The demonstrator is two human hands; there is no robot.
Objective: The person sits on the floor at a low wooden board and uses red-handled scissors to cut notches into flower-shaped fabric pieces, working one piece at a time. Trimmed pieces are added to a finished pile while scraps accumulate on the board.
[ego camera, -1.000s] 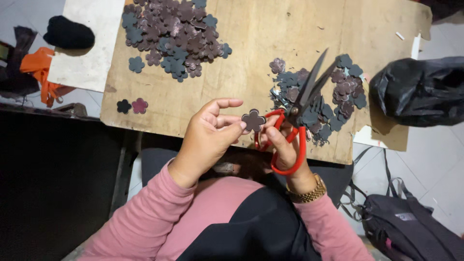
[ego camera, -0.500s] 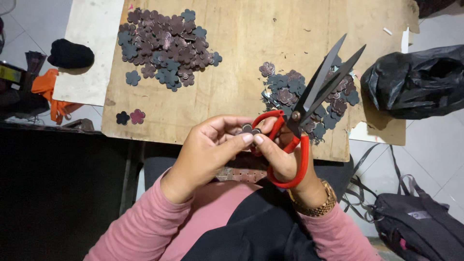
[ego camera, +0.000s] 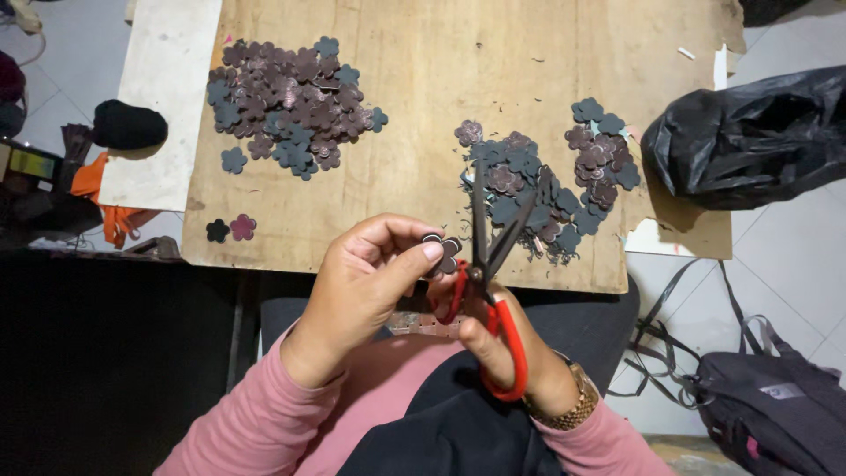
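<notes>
Left hand [ego camera: 366, 282] pinching a small dark flower-shaped piece [ego camera: 443, 251] between thumb and fingertips, held just above the near edge of the bench [ego camera: 423, 176]. Right hand [ego camera: 515, 357] clenched through the red handles of the scissors [ego camera: 489, 264], dark blades slightly parted and pointing away from the body, close beside the flower-shaped piece; hard to tell whether blade and piece touch. Gold-coloured wristband [ego camera: 564, 410] on the right wrist, pink sleeves [ego camera: 264, 414] on both arms.

On the bare wooden bench, a big heap of cut flower shapes [ego camera: 291, 101] toward the far left, in dusty purple and grey-blue. A second, looser heap [ego camera: 546, 181] to the right, directly beyond the scissor tips. Two single flowers [ego camera: 231, 229], one dark and one pinkish, lying side by side near the left front edge, well apart from both heaps. Small offcuts and crumbs scattered over the wood.

Pale board [ego camera: 159, 97] lying along the left side of the bench, with a black rounded bundle [ego camera: 129, 125] at its edge and orange cloth [ego camera: 97, 189] below it. Black plastic bag [ego camera: 749, 141] on the floor to the right, and a dark bag with straps [ego camera: 775, 405] nearer the lower right corner.
</notes>
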